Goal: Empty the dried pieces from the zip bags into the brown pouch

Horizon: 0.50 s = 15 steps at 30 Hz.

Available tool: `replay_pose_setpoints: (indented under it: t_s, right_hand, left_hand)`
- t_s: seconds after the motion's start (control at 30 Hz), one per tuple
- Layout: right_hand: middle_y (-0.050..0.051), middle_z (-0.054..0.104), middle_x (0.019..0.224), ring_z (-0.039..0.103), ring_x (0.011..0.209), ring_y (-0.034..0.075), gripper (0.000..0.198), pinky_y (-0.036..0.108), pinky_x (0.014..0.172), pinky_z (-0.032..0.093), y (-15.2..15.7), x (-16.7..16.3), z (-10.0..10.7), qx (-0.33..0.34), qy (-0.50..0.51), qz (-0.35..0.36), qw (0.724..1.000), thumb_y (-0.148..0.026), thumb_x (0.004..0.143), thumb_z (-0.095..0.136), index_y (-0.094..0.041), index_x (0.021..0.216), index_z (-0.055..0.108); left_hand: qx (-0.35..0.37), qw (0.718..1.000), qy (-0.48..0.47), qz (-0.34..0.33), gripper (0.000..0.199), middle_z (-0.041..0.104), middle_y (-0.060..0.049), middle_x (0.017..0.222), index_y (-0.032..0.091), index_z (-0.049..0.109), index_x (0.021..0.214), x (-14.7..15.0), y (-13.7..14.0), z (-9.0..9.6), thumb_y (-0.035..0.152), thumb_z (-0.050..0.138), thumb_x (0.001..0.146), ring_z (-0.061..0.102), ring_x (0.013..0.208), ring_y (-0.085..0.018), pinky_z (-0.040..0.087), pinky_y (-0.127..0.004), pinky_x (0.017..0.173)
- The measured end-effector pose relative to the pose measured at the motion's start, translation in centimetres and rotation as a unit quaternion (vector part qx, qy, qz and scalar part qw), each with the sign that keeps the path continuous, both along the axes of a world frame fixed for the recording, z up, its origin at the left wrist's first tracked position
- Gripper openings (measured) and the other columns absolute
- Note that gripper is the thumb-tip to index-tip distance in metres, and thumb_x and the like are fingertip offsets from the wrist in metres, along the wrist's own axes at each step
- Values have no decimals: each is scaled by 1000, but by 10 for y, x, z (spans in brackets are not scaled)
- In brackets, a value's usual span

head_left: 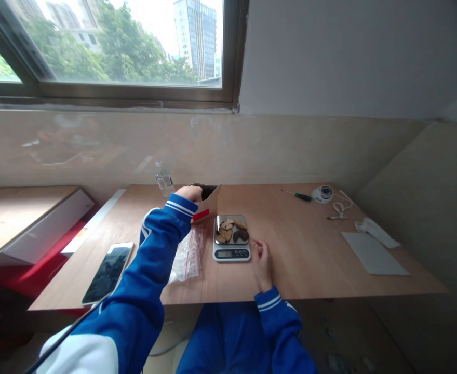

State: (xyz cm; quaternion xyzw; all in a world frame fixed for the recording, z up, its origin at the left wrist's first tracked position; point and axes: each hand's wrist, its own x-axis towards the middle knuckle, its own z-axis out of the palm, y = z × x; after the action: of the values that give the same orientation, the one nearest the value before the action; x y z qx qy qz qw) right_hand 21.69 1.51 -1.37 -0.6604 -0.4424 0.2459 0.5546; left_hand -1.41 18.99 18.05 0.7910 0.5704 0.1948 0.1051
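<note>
My left hand (190, 194) reaches into the mouth of a brown paper bag (210, 204) with a red strip on its front. The fingers are hidden inside the bag. Just to the right of the bag lies a small kitchen scale (231, 254) with a metal plate and a grey display. On its plate sit several dried slices (224, 231), mostly tan, with a dark brown piece (241, 236) at the right. My right hand (263, 264) rests on the table beside the scale, fingers loosely curled and apart, holding nothing.
Clear zip bags (188, 258) lie under my left forearm. A phone (109, 272) is at the left and a plastic bottle (164, 179) behind. On the right are a screwdriver (302, 197), a dome camera (322, 194), a cable (339, 210), white paper (374, 253) and a white wrapper (377, 232).
</note>
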Motion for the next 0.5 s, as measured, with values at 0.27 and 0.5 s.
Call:
replay_pose_setpoints:
  t_s: [0.27, 0.5]
  right_hand:
    - [11, 67, 90, 64, 76, 22, 40, 31, 64, 50, 0, 0, 0, 0, -9, -4, 1000, -51, 89, 43, -17, 101, 58]
    - [11, 65, 96, 62, 71, 19, 39, 32, 63, 51, 4, -3, 1, 19, -21, 15, 999, -49, 89, 42, -17, 104, 57]
  left_hand:
    - [-54, 992, 113, -25, 10, 60, -4, 53, 18, 61, 52, 5, -7, 11, 18, 62, 62, 61, 58, -19, 46, -25, 59]
    - [60, 993, 81, -55, 15, 66, -7, 75, 18, 66, 72, -9, -31, 43, 11, 53, 73, 61, 75, -19, 46, -30, 74]
